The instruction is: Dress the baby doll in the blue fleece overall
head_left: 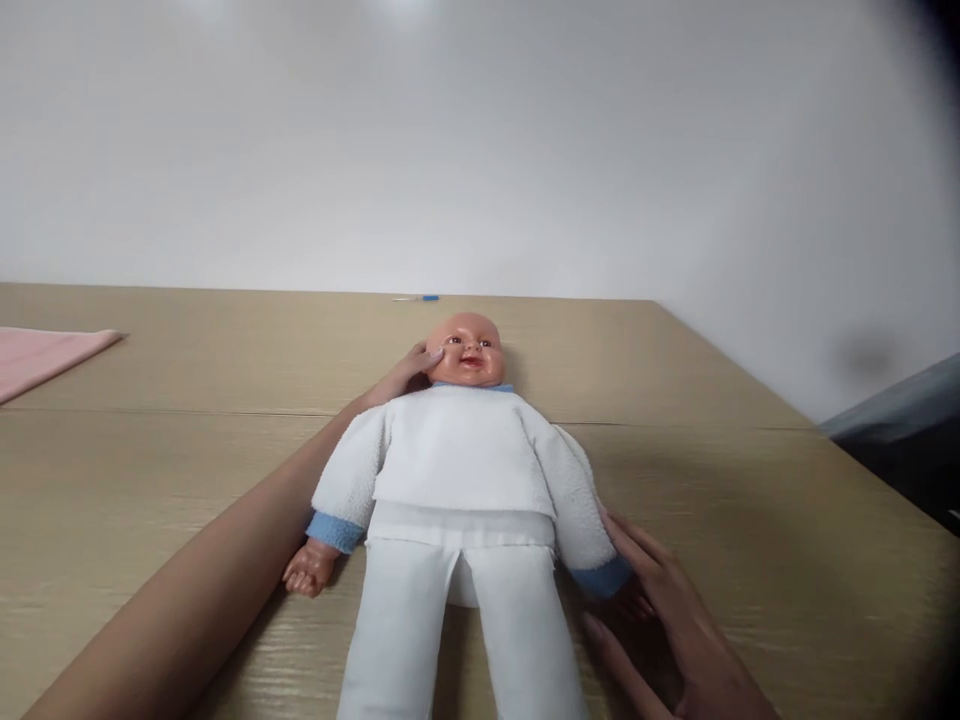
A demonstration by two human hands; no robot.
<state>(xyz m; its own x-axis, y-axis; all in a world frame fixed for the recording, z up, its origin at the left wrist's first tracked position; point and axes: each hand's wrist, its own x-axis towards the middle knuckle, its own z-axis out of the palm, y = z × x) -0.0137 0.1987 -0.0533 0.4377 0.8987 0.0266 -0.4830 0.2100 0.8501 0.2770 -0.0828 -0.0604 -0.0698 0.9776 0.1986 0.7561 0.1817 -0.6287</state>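
A baby doll [465, 450] lies on its back, head toward the far side of the table. It wears a white fleecy top with blue collar and cuffs, and white trousers; its lower legs run out of the frame. My left hand [415, 370] is at the side of the doll's head, thumb on the cheek and the other fingers mostly hidden beside or beneath the head. Down at the doll's other sleeve, the fingers of my right hand [667, 600] touch the outer edge near the blue cuff. Its thumb is spread away from them, and the doll's hand shows partly between.
The wooden table [720, 480] has a seam across it. A pink cloth [52, 358] lies at the far left. Near the back edge is a thin blue-and-white pen-like object [420, 298]. A pale wall [480, 150] stands behind, and something dark [907, 440] is beyond the right edge.
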